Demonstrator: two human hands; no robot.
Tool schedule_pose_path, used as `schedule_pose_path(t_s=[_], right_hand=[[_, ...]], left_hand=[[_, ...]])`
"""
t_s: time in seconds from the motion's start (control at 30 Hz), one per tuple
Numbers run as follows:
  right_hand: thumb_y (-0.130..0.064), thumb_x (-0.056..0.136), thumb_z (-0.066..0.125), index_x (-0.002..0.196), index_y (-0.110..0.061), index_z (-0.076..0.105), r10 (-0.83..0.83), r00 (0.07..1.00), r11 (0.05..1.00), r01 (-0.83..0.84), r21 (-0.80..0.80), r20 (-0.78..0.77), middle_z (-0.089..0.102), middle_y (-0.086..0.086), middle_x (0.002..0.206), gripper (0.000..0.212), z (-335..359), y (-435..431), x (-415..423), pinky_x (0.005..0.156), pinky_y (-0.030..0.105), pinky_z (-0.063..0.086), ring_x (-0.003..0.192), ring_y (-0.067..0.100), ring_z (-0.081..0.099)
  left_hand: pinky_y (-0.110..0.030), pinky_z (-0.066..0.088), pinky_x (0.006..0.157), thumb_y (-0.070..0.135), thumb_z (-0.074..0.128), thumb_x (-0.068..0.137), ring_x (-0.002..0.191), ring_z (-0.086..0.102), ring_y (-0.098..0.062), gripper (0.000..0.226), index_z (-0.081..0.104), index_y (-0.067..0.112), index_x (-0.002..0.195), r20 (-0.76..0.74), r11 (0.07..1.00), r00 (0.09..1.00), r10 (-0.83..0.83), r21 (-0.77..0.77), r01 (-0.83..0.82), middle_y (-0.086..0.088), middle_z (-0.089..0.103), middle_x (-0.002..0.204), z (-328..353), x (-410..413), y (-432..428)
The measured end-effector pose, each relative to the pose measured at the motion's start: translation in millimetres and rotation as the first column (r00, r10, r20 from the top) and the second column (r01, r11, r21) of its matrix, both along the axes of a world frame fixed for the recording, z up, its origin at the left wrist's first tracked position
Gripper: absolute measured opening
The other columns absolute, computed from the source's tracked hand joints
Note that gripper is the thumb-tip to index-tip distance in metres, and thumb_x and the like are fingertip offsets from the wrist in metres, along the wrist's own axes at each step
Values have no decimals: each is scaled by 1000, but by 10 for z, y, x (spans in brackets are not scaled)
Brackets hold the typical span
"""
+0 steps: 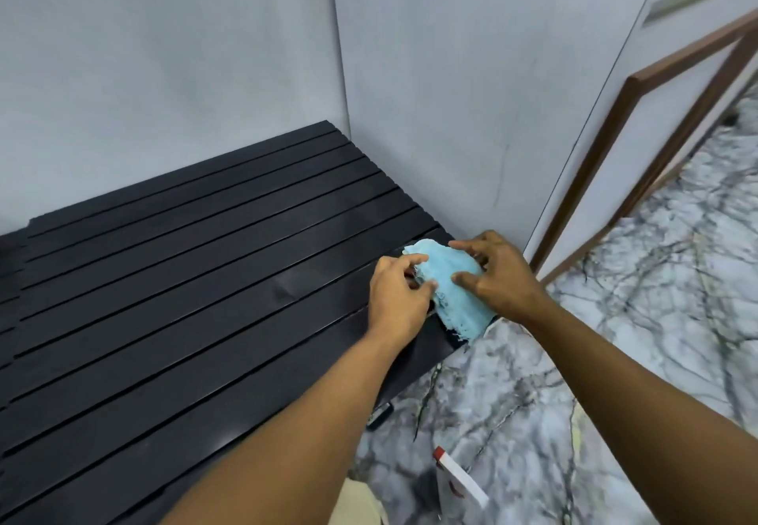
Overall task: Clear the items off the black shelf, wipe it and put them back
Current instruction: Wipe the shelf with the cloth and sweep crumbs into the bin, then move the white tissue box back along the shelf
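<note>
The black slatted shelf (184,270) runs low along the grey wall, and its top is bare. A light blue cloth (453,290) lies bunched at the shelf's right front corner, with its frayed edge hanging over the end. My left hand (400,303) pinches the cloth's left edge. My right hand (498,278) rests on the cloth from the right, thumb and fingers curled around it.
Grey wall panels (430,93) close the corner behind and to the right of the shelf. Marble floor (615,360) spreads to the right. A white box with a red end (461,479) stands on the floor near me, and a small dark object (379,416) lies below the shelf edge.
</note>
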State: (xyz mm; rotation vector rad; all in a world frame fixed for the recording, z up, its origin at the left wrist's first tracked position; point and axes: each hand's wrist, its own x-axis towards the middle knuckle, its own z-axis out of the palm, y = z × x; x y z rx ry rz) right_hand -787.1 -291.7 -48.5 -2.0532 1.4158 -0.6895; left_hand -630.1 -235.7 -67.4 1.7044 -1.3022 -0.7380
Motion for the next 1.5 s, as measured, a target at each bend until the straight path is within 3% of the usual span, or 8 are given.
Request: schedule_pose_path(t_s=[0.13, 0.3, 0.5, 0.73, 0.8, 0.9, 1.2, 1.5], right_hand=[[-29, 83, 68, 127, -23, 61, 38, 989, 999, -38, 5, -142, 50, -1, 107, 45, -132, -112, -110, 83, 25, 43, 94, 15, 54], [-36, 82, 67, 127, -23, 61, 51, 982, 998, -44, 42, -182, 56, 3, 107, 47, -180, -163, -131, 84, 29, 46, 92, 18, 57], [-31, 83, 69, 125, -19, 62, 28, 993, 996, -37, -81, -116, 51, -1, 100, 44, -136, -120, -159, 70, 19, 39, 81, 13, 53], [-31, 88, 62, 129, -21, 59, 35, 964, 991, -67, -112, -264, 49, -1, 112, 43, -132, -78, -82, 81, 25, 36, 98, 14, 49], [-27, 90, 57, 131, -23, 56, 22, 951, 985, -74, -156, -309, 49, 1, 118, 41, -88, -33, -11, 86, 30, 41, 108, 19, 47], [-18, 92, 53, 127, -22, 59, -7, 960, 954, -77, -288, -279, 53, 4, 112, 36, 10, 65, 194, 82, 36, 45, 102, 24, 50], [-19, 88, 60, 126, -20, 60, 287, 931, 874, -351, -336, -227, 51, -2, 105, 38, 338, 587, 1822, 82, 32, 47, 99, 20, 51], [-38, 86, 65, 149, -29, 19, 596, 796, 781, -606, -152, -109, 28, -9, 144, 78, 407, 1231, 4638, 97, 30, 41, 128, 14, 39]], left_hand=[[-30, 52, 87, 33, 79, 75, 89, 58, -12, 56, 58, 18, 125, 60, 999, 998, -35, 11, 34, 6, 40, 109, -86, -101, -8], [-26, 44, 91, 34, 76, 77, 100, 50, -15, 66, 51, 13, 134, 267, 994, 958, -105, 11, 106, 5, 33, 113, -86, -100, -55], [-29, 47, 93, 29, 75, 80, 99, 53, -14, 61, 51, 11, 134, 210, 991, 970, -124, -30, 134, 7, 37, 118, -111, -84, -23], [-32, 42, 97, 42, 69, 83, 117, 39, -18, 70, 40, 22, 143, 422, 979, 884, -203, 68, 193, 3, 37, 120, -90, 119, 25], [-35, 44, 94, 46, 66, 84, 120, 35, -19, 74, 31, 26, 147, 493, 972, 838, -233, 93, 215, 2, 36, 127, -71, 185, 78], [-36, 44, 94, 44, 60, 88, 122, 34, -19, 76, 19, 29, 150, 490, 972, 842, -225, 55, 228, 3, 36, 133, 26, 357, 166], [-33, 39, 99, 40, 53, 94, 127, 37, -18, 61, 28, 26, 148, 468, 992, 875, 123, -52, -112, 4, 41, 134, 467, 2179, 957], [-40, 32, 108, 42, 61, 88, 131, 27, -29, 78, 19, 20, 150, 569, 869, 709, 418, -22, -494, -8, 24, 145, 595, 4825, 2274]])
